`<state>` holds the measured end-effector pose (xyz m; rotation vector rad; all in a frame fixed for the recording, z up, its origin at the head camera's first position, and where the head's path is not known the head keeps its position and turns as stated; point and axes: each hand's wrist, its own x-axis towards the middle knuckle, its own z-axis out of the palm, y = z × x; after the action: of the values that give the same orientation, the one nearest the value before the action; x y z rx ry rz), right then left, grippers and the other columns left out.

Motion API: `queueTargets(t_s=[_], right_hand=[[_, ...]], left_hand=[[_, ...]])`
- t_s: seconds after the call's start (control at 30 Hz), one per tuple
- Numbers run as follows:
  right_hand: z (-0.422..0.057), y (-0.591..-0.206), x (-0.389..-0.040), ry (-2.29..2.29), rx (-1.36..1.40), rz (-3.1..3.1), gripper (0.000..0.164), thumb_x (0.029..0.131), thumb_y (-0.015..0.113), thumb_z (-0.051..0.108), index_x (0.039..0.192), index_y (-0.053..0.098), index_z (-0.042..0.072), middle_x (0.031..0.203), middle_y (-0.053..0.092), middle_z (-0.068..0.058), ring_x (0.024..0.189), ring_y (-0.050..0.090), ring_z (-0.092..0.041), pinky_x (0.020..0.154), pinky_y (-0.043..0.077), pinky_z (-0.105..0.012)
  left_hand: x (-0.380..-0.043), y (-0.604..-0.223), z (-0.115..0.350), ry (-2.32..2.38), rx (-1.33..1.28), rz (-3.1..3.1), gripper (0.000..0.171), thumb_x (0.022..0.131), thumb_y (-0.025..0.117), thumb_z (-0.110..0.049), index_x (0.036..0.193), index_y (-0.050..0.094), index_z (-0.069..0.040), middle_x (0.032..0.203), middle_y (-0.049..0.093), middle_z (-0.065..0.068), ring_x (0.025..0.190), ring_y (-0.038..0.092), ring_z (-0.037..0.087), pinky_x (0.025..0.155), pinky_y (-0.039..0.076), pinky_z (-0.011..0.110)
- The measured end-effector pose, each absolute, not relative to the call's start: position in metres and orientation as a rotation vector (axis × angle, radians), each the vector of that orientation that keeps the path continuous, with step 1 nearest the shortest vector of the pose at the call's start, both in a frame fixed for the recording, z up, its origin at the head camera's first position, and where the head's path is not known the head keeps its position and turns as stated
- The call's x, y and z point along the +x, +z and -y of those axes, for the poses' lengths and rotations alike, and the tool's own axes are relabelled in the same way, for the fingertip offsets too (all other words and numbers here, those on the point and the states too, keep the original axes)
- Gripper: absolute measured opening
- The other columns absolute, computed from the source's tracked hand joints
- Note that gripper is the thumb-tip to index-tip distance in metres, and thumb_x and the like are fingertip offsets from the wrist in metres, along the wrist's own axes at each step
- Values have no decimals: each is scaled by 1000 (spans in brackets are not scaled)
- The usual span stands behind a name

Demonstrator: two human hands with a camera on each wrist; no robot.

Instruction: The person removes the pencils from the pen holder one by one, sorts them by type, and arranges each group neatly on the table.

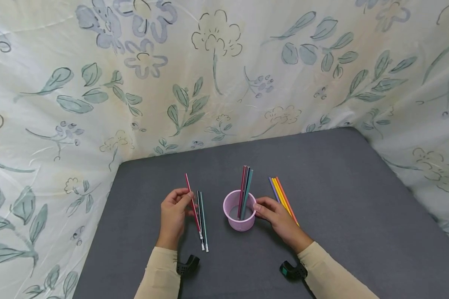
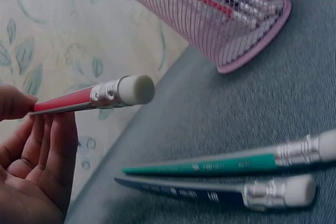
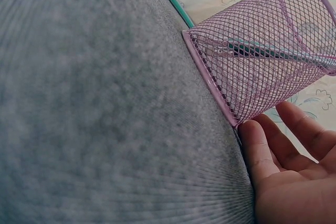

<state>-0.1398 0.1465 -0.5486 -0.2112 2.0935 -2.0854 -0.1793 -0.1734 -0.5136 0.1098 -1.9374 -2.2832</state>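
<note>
My left hand (image 1: 175,211) pinches a red pencil (image 1: 193,207) between thumb and fingers, its white eraser end (image 2: 137,89) pointing toward me. Under and beside it, a green pencil (image 1: 203,220) and a dark blue pencil (image 2: 181,189) lie side by side on the table. A pink mesh pencil cup (image 1: 241,225) stands upright in the middle, with red, dark and green pencils (image 1: 246,187) leaning inside, eraser ends down. At the cup's right side rests my right hand (image 1: 280,220); its extended fingers (image 3: 255,140) touch the mesh near the base.
Purple, yellow and orange pencils (image 1: 280,191) lie right of the cup, partly covered by the right hand. The grey cloth-covered table (image 1: 340,187) meets a floral curtain (image 1: 217,104) at its back and sides. Black wrist cameras (image 1: 188,265) sit below both wrists.
</note>
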Motion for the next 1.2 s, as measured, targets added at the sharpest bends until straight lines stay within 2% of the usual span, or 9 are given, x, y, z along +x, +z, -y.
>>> queueTargets(t_s=[0.17, 0.73, 1.0, 1.2], right_hand=[[-146, -548, -140, -2085, -213, -2096, 39, 112, 63, 25, 135, 66, -6, 130, 68, -21, 123, 65, -38, 103, 53, -31], [-147, -548, -141, -2093, -225, -2072, 40, 112, 63, 25, 136, 65, -7, 131, 67, -21, 124, 64, -37, 104, 53, -33], [-147, -549, -142, -2093, -201, -2057, 42, 111, 65, 28, 136, 65, -6, 133, 66, -21, 126, 63, -37, 106, 53, -36], [-147, -548, -142, -2094, -198, -2056, 42, 111, 65, 28, 136, 65, -6, 133, 66, -22, 126, 63, -37, 105, 53, -34]], left_hand=[[-182, -523, 178, -2302, 184, 1960, 12, 101, 72, 2, 110, 67, 9, 91, 70, 19, 65, 70, 24, 50, 58, 32], [-179, -536, 183, -2229, 230, 2175, 25, 101, 74, -2, 120, 65, 13, 94, 72, 18, 67, 72, 21, 51, 59, 32], [-178, -538, 184, -2077, 253, 2315, 27, 101, 76, -4, 125, 68, 4, 103, 73, 20, 73, 74, 23, 52, 59, 32], [-179, -540, 182, -1978, 254, 2369, 27, 99, 75, -2, 126, 68, 1, 101, 73, 19, 71, 72, 22, 51, 58, 30]])
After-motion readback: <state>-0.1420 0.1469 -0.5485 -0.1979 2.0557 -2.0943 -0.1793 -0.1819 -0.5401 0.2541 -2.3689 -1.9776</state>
